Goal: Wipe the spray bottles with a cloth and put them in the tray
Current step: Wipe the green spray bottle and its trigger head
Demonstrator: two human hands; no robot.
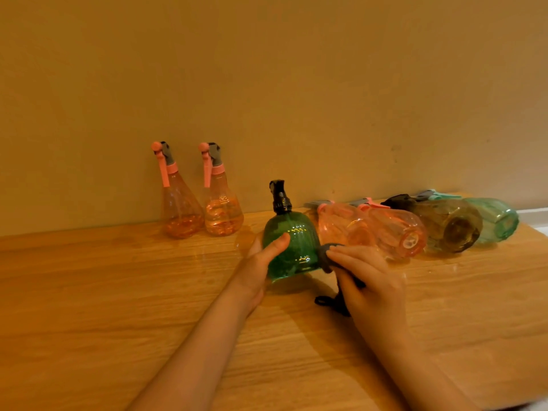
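Note:
A green spray bottle (292, 244) with a black pump head stands upright at the middle of the wooden table (118, 292). My left hand (262, 264) grips its left side, thumb across the front. My right hand (366, 280) holds a dark grey cloth (326, 258) and presses it against the bottle's right side; a cloth end hangs below the hand. Two pink spray bottles (181, 209) (222, 209) stand by the wall at the left. No tray can be made out.
To the right, several bottles lie on their sides in a row: two pink ones (385, 229), a brownish one (447, 226) and a teal one (495, 218). A plain wall (267, 84) runs behind the table.

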